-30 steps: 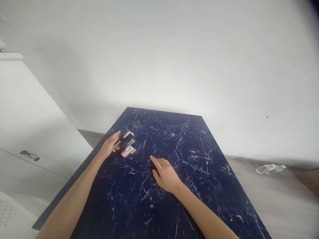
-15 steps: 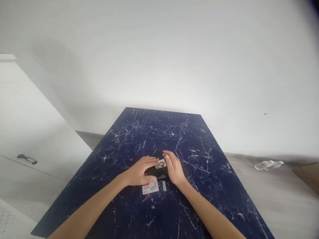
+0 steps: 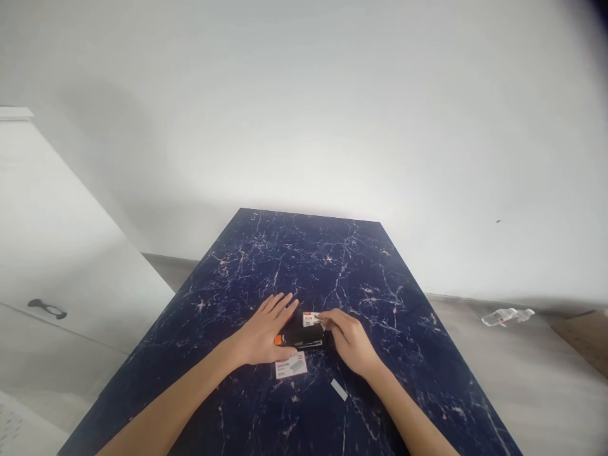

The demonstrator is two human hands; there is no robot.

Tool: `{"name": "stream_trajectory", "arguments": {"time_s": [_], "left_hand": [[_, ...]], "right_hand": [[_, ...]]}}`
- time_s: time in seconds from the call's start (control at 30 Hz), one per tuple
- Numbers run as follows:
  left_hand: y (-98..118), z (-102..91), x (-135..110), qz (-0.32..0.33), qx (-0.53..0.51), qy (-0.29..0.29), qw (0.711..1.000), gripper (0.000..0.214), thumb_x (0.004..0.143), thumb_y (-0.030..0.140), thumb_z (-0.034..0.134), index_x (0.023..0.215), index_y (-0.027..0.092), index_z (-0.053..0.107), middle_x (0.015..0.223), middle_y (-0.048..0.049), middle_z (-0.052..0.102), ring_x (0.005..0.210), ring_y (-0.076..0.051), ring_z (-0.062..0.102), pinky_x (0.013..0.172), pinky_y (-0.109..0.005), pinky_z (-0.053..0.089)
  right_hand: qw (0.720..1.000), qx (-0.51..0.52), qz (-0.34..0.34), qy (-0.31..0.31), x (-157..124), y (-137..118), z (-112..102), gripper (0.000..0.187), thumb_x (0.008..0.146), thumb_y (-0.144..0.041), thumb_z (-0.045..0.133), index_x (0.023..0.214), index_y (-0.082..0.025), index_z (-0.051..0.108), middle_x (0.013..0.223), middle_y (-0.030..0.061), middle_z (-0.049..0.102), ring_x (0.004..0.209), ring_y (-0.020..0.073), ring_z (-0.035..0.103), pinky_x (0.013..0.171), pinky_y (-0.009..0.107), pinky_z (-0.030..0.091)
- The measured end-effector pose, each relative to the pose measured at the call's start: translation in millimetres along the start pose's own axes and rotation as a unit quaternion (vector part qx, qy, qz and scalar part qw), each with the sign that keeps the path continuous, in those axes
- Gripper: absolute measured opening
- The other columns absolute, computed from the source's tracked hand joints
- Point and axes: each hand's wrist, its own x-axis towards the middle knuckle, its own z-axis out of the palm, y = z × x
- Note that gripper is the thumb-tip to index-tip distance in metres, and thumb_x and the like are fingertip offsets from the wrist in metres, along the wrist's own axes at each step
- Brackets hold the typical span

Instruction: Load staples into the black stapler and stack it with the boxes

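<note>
Stapler [image 3: 303, 335] black, mid-surface [image 3: 266, 266], between both hands. Left hand [image 3: 263, 332] flat, fingers spread, touching its orange end. Right hand [image 3: 349, 339] pinching small white box [image 3: 311, 318] beside it. Second box [image 3: 290, 366] and staple strip [image 3: 339, 389] nearer.

Hidden and unclear parts

The left hand [image 3: 262, 334] covers the stapler [image 3: 304, 335] end. Print on both small boxes [image 3: 291, 366] is too small to read. The tabletop [image 3: 304, 266] near edge and both forearms are cut off below.
</note>
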Motion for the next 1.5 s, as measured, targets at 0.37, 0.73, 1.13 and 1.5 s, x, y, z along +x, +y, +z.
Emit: {"name": "stream_trajectory", "arguments": {"time_s": [0.37, 0.73, 1.13, 1.5], "left_hand": [[-13, 8.8, 7, -0.014, 0.065, 0.068, 0.996, 0.094, 0.092, 0.069, 0.056, 0.165, 0.030, 0.010, 0.170, -0.0121, 0.018, 0.154, -0.043, 0.020, 0.123, -0.068, 0.018], [-16, 5.4, 6, 0.042, 0.023, 0.148, 0.988, 0.044, 0.104, 0.027, 0.051, 0.148, 0.025, 0.049, 0.141, -0.0087, 0.061, 0.128, -0.027, 0.056, 0.108, -0.048, 0.050], [3, 12.4, 26, 0.151, 0.092, 0.170, 0.969, 0.049, 0.100, 0.034, 0.059, 0.146, 0.019, 0.050, 0.138, -0.0147, 0.061, 0.127, -0.030, 0.057, 0.105, -0.050, 0.050], [-3, 18.5, 29, 0.104, 0.068, 0.161, 0.979, 0.039, 0.104, 0.020, 0.051, 0.143, 0.023, 0.053, 0.134, -0.0101, 0.063, 0.124, -0.027, 0.055, 0.103, -0.049, 0.049]], "right_hand": [[0.996, -0.051, 0.038, -0.061, -9, 7, 6, 0.011, 0.092, -0.029, 0.068, 0.081, -0.025, 0.068, 0.083, 0.0029, 0.070, 0.072, 0.0208, 0.066, 0.065, 0.032, 0.053], [0.981, -0.159, 0.112, -0.001, -13, 46, -80, 0.018, 0.092, -0.032, 0.058, 0.098, -0.025, 0.073, 0.101, 0.0046, 0.075, 0.091, 0.0238, 0.070, 0.086, 0.038, 0.053], [0.955, -0.105, 0.155, -0.230, -32, -33, -47, 0.014, 0.075, -0.020, 0.071, 0.088, -0.024, 0.069, 0.095, 0.0016, 0.068, 0.082, 0.0189, 0.064, 0.072, 0.027, 0.044], [0.958, -0.110, 0.119, -0.238, -31, -28, -47, 0.014, 0.078, -0.030, 0.076, 0.089, -0.023, 0.073, 0.093, 0.0024, 0.069, 0.084, 0.0200, 0.063, 0.074, 0.028, 0.043]]}}
